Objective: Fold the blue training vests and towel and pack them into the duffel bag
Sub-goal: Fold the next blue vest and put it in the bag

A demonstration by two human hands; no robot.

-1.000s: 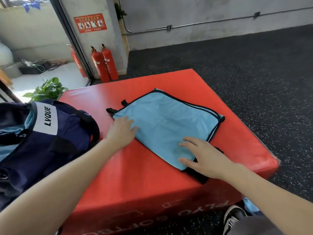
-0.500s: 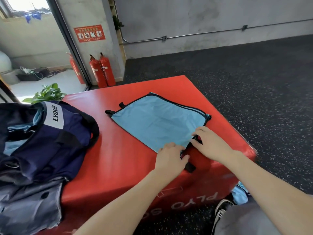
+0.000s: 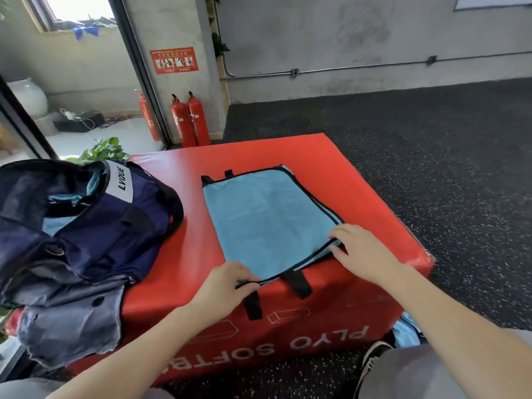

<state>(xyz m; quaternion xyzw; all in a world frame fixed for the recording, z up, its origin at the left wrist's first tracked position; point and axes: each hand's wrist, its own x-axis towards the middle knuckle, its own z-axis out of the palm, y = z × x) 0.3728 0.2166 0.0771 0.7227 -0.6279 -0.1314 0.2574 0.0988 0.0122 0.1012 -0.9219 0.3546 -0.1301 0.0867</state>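
A light blue training vest (image 3: 267, 223) with black trim lies flat, folded, on the red plyo box (image 3: 184, 254); two black straps hang over the box's near edge. My left hand (image 3: 224, 286) pinches the vest's near-left corner at the trim. At the near-right corner my right hand (image 3: 362, 251) grips the trim edge. The navy duffel bag (image 3: 86, 226), marked LVQUE, sits open on the left end of the box with light blue fabric showing inside.
A grey cloth (image 3: 69, 321) hangs off the box's left front under the bag. More blue fabric (image 3: 406, 332) lies on the floor by my shoe. Three red fire extinguishers (image 3: 190, 119) and a plant (image 3: 103, 151) stand beyond the box. Dark rubber floor spreads to the right.
Both hands moved from resting on the vest to its near corners and took hold of the trim. The vest now lies turned, with its straps over the front edge.
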